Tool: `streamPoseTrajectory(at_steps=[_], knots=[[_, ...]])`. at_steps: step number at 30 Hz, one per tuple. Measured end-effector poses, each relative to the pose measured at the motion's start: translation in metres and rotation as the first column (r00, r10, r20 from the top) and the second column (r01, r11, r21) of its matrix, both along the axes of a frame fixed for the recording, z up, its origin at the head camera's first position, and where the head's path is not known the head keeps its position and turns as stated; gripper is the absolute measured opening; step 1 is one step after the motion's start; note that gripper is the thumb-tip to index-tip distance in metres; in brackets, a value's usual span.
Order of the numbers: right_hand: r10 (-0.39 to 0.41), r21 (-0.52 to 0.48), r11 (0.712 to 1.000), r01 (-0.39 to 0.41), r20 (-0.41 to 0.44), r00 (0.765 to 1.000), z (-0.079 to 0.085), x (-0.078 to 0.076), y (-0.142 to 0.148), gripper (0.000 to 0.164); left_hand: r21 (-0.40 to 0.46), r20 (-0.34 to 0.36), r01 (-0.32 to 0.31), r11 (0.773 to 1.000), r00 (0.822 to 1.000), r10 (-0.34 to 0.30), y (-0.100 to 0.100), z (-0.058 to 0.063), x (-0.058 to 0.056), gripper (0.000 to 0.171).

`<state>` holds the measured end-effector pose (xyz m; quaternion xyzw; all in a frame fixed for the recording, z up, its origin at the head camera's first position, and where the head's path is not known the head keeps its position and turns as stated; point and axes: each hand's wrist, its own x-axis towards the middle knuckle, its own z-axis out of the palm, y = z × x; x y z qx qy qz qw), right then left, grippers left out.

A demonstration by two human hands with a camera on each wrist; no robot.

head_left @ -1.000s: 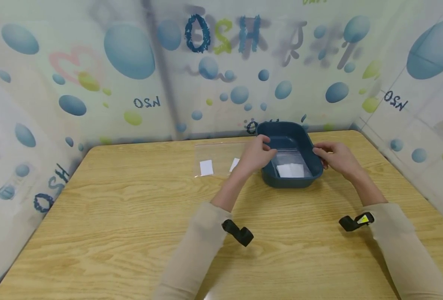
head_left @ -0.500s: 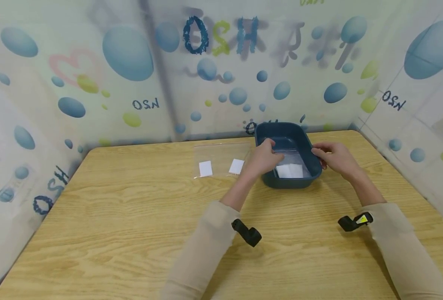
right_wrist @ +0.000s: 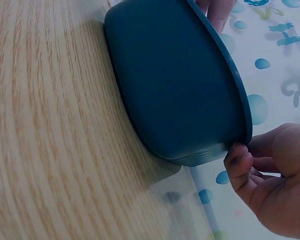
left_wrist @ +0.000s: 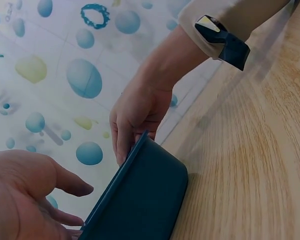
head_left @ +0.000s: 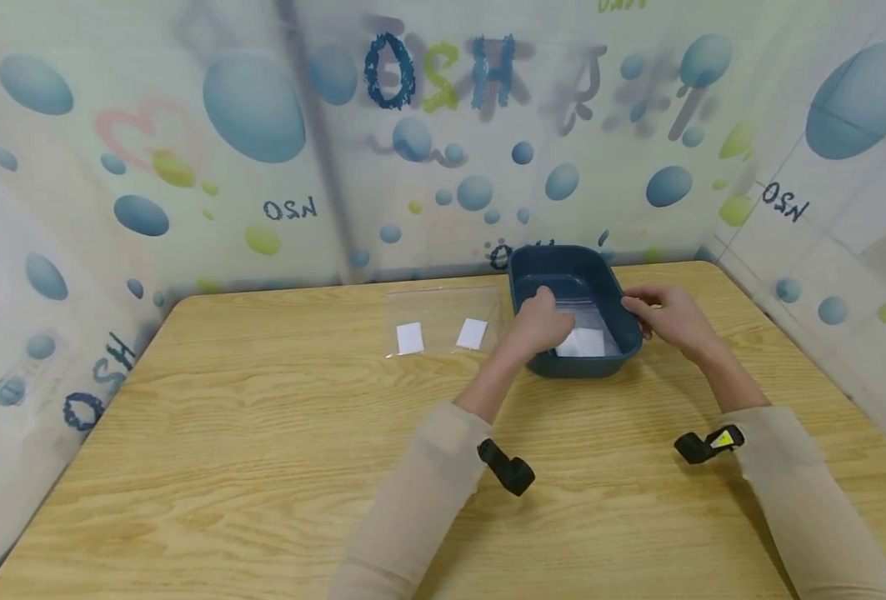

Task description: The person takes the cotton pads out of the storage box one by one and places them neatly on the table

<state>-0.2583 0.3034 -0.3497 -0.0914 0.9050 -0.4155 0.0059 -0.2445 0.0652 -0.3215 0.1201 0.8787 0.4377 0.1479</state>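
A dark blue plastic basin (head_left: 613,335) stands at the back right of the table. My right hand (head_left: 671,317) pinches its right rim; in the right wrist view thumb and fingers (right_wrist: 238,155) close round the rim at the corner. My left hand (head_left: 542,325) reaches over the basin's left side, its fingertips dipping inside. The left wrist view shows its thumb (left_wrist: 72,182) and fingers apart and loosely bent, with nothing seen between them. Inside the basin lies a clear zip bag (head_left: 583,315) with white pieces (head_left: 581,342) in it, partly covered by the left hand.
Left of the basin, another clear zip bag (head_left: 441,307) lies flat with two white squares, one white square (head_left: 410,338) at its left. The wooden table (head_left: 262,433) ends at a wall sheet (head_left: 262,208) printed with bubbles, close behind the basin.
My left hand has moved right, from the basin's left rim to over its inside, uncovering the second white square in the flat bag. My right hand has stayed on the rim.
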Motion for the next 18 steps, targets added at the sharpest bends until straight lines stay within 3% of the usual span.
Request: streamPoseTrajectory(at_steps=[18], knots=[[-0.002,0.001,1.0,0.002,0.002,1.0,0.001,0.0,-0.001,0.041,-0.183,0.048,-0.052,0.982,0.997,0.062,0.017,-0.005,-0.008,0.067]])
